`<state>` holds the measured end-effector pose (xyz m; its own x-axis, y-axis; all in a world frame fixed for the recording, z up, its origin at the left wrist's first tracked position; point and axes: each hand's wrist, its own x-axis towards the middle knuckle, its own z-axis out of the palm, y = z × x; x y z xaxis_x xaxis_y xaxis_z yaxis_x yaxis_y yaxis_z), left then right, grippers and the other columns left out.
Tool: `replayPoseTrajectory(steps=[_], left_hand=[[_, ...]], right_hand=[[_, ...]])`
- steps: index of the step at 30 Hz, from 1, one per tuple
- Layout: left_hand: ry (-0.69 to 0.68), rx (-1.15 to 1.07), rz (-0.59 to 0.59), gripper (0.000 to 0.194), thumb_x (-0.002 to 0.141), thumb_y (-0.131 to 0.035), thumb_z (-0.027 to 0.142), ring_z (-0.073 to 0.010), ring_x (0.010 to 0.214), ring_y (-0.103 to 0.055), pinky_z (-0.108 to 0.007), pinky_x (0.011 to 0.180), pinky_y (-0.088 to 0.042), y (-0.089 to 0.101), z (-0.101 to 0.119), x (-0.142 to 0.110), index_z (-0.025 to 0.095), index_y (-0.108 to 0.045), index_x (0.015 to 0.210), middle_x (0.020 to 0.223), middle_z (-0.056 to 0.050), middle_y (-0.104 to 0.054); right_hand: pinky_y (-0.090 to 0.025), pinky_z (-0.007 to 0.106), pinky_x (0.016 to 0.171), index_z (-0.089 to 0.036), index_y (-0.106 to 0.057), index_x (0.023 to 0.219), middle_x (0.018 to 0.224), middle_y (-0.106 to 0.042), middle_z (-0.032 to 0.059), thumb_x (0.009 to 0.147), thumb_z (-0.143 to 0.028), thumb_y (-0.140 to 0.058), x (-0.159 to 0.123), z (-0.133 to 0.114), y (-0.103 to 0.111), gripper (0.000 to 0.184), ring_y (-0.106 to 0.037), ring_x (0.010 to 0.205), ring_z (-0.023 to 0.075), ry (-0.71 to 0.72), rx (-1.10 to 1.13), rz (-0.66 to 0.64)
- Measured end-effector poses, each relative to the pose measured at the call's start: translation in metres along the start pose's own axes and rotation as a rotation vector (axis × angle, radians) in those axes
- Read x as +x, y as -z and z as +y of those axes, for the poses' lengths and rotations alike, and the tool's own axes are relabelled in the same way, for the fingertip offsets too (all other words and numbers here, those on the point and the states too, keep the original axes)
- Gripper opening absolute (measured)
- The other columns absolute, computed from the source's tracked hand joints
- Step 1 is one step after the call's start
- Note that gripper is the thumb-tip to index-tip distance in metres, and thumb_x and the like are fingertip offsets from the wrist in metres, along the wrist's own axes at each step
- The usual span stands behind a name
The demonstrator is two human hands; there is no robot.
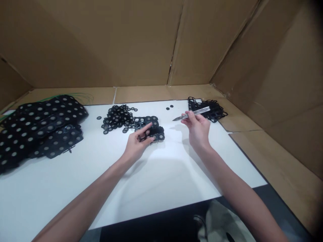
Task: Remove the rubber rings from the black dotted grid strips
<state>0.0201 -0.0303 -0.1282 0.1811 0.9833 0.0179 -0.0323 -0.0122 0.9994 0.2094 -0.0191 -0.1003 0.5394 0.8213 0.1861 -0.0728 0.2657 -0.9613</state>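
Observation:
My left hand grips a small black moulded rubber sheet with rows of round rings, some of its places being open holes. Its fingers lie over the sheet and hide part of it. In my right hand is a slim pointed metal tool, like a craft knife or tweezers, its tip aimed left toward the sheet but apart from it. Just left of the sheet lies a heap of loose black ring washers. Two small black discs rest on the table beyond my hands.
Larger black sheets with pale dots are piled at the left, with green strands behind. Black cut-out webbing is heaped at the back right of the white table. Cardboard walls stand behind and at the sides.

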Motion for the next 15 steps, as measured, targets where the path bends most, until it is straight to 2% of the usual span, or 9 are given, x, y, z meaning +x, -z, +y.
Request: replayPoseTrajectory(steps=[3, 5, 7, 10, 12, 15], left_hand=[[-0.041, -0.066, -0.030, 0.071, 0.065, -0.064, 0.020, -0.0226, 0.104, -0.051, -0.036, 0.081, -0.049, -0.002, 0.001, -0.002, 0.026, -0.036, 0.130, 0.100, -0.006, -0.062], [-0.073, -0.094, -0.041, 0.068, 0.068, -0.061, 0.021, -0.0217, 0.101, -0.053, -0.036, 0.078, -0.051, -0.004, 0.002, -0.003, 0.030, -0.034, 0.130, 0.107, -0.006, -0.059], [-0.089, -0.093, -0.053, 0.054, 0.072, -0.058, 0.023, -0.0215, 0.100, -0.054, -0.036, 0.076, -0.052, -0.004, 0.001, -0.003, 0.030, -0.044, 0.123, 0.110, -0.005, -0.058], [-0.069, -0.031, -0.084, 0.028, 0.076, -0.053, 0.030, -0.0207, 0.096, -0.056, -0.035, 0.079, -0.050, -0.004, 0.000, -0.003, 0.022, -0.063, 0.101, 0.107, -0.006, -0.059], [-0.038, 0.010, -0.086, 0.025, 0.077, -0.051, 0.032, -0.0189, 0.091, -0.057, -0.033, 0.080, -0.049, -0.003, 0.000, -0.003, 0.019, -0.067, 0.092, 0.102, -0.006, -0.062], [0.012, 0.005, -0.065, 0.028, 0.074, -0.055, 0.032, -0.0167, 0.084, -0.058, -0.030, 0.076, -0.049, -0.003, 0.002, -0.002, 0.019, -0.065, 0.096, 0.100, -0.005, -0.063]], right_hand=[[-0.051, 0.026, 0.061, -0.016, -0.062, 0.075, 0.072, -0.064, 0.0019, 0.074, -0.034, -0.057, -0.009, -0.006, -0.002, 0.019, -0.060, 0.064, 0.0109, 0.115, -0.063, -0.099], [-0.050, 0.026, 0.062, -0.017, -0.063, 0.077, 0.072, -0.065, 0.0014, 0.076, -0.032, -0.055, -0.021, -0.009, -0.006, 0.017, -0.060, 0.064, 0.0111, 0.210, -0.157, -0.218], [-0.050, 0.026, 0.063, -0.018, -0.064, 0.078, 0.074, -0.066, 0.0013, 0.077, -0.029, -0.054, -0.032, -0.009, -0.009, 0.015, -0.060, 0.065, 0.0114, 0.296, -0.236, -0.307], [-0.050, 0.026, 0.066, -0.018, -0.064, 0.078, 0.078, -0.066, 0.0018, 0.079, -0.026, -0.052, -0.038, -0.004, -0.010, 0.015, -0.061, 0.069, 0.0123, 0.382, -0.322, -0.398], [-0.051, 0.027, 0.068, -0.018, -0.064, 0.078, 0.080, -0.067, 0.0020, 0.079, -0.026, -0.052, -0.038, -0.001, -0.009, 0.015, -0.061, 0.071, 0.0128, 0.412, -0.356, -0.425], [-0.050, 0.026, 0.070, -0.018, -0.064, 0.078, 0.081, -0.067, 0.0019, 0.079, -0.024, -0.052, -0.037, 0.001, -0.008, 0.014, -0.062, 0.073, 0.0127, 0.462, -0.395, -0.446]])
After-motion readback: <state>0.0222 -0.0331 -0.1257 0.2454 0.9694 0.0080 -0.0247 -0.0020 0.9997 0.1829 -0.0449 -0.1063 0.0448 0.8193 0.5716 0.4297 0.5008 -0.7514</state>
